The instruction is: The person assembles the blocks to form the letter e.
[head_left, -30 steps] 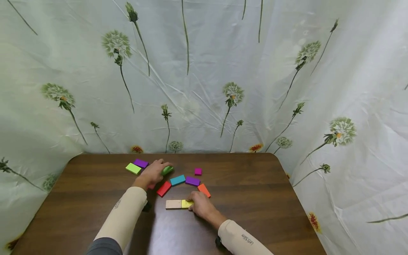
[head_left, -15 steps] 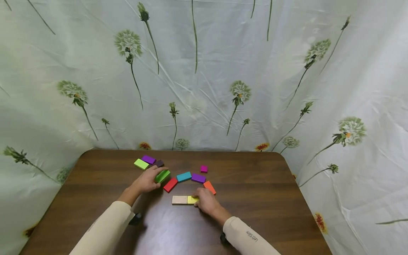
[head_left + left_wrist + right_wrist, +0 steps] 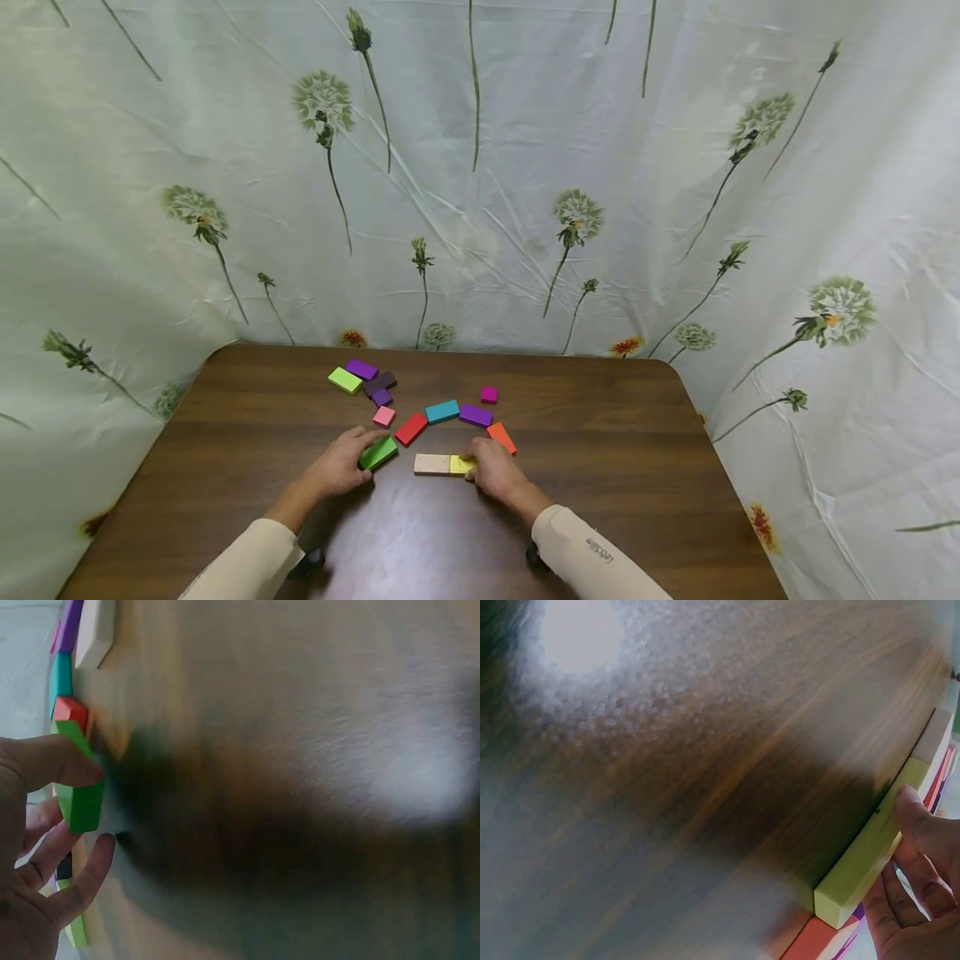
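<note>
My left hand (image 3: 341, 462) pinches a green wooden block (image 3: 378, 452) between thumb and fingers, close over the table left of the red block (image 3: 411, 429). In the left wrist view the green block (image 3: 81, 799) is tilted under the thumb, with the other fingers spread below it. My right hand (image 3: 498, 475) grips a yellow block (image 3: 461, 465), covering its right end. That yellow block lies end to end with a plain wood block (image 3: 432, 464). Seen from the right wrist, thumb and fingers hold the long sides of the yellow block (image 3: 870, 840).
Behind them, teal (image 3: 442, 412), purple (image 3: 476, 415) and orange (image 3: 501, 437) blocks continue an arc from the red one. A magenta block (image 3: 489, 394) and a pink block (image 3: 384, 416) lie nearby. Lime (image 3: 345, 381) and dark blocks (image 3: 380, 382) cluster at back left. A flowered curtain hangs behind the table.
My left hand has drawn the green block toward me from beside the back-left cluster, uncovering the pink and small purple blocks. My right hand stays on the yellow block. The head view has shifted slightly.
</note>
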Motion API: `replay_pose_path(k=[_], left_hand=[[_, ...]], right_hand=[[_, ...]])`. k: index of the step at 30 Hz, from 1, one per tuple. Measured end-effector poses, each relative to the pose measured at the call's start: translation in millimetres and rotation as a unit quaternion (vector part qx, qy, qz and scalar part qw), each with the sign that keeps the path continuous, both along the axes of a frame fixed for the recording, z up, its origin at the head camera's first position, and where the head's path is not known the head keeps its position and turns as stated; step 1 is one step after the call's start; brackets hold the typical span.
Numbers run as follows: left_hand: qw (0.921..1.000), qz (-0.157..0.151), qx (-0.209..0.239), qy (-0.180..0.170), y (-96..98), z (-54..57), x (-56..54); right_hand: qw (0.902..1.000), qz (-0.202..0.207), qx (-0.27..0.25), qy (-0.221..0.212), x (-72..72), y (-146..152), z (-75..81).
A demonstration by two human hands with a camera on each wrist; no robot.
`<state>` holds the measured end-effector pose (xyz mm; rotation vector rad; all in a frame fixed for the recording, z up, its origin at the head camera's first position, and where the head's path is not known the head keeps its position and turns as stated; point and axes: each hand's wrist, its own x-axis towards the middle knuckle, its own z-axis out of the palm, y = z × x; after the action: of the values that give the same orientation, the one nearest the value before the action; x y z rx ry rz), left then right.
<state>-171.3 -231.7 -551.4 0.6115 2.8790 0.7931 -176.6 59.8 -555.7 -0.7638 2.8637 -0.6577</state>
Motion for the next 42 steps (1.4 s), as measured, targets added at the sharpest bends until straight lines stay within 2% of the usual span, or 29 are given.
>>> replay_pose_path(k=[8, 15, 20, 23, 28, 31, 35, 42], left_hand=[[0.9991, 0.041, 0.012, 0.001, 2.3, -1.7, 13.8], [0.9988, 0.042, -0.012, 0.023, 8.2, -10.2, 19.1], [0.9987, 0.041, -0.026, 0.018, 11.7, -9.2, 21.2], [0.999, 0.02, -0.028, 0.028, 8.7, -7.6, 20.6], [0.9965, -0.058, -0.028, 0.054, 0.6, -7.5, 14.9], [0.9947, -0.084, -0.035, 0.047, -1.8, -7.3, 11.5], [0.9951, -0.079, -0.045, 0.039, -1.6, -9.1, 8.7], [0.9951, -0.065, -0.047, 0.058, 1.3, -12.5, 6.6]], right_hand=[[1.0, 0.0, -0.006, 0.0, 0.2, 0, 1.2], [0.9999, -0.005, -0.004, -0.015, 1.1, -1, 2.7], [0.9999, -0.005, -0.006, -0.014, 1.5, -1, 2.8], [0.9999, -0.002, -0.006, -0.011, 0.8, -1, 3.0], [0.9999, -0.006, -0.005, -0.012, -0.8, 0, 1.7], [0.9997, -0.012, -0.007, -0.021, -1.0, 0, 1.4], [0.9995, -0.013, -0.007, -0.027, -1.2, 0, 1.3], [0.9994, -0.015, -0.009, -0.031, 0.9, -1, 3.7]])
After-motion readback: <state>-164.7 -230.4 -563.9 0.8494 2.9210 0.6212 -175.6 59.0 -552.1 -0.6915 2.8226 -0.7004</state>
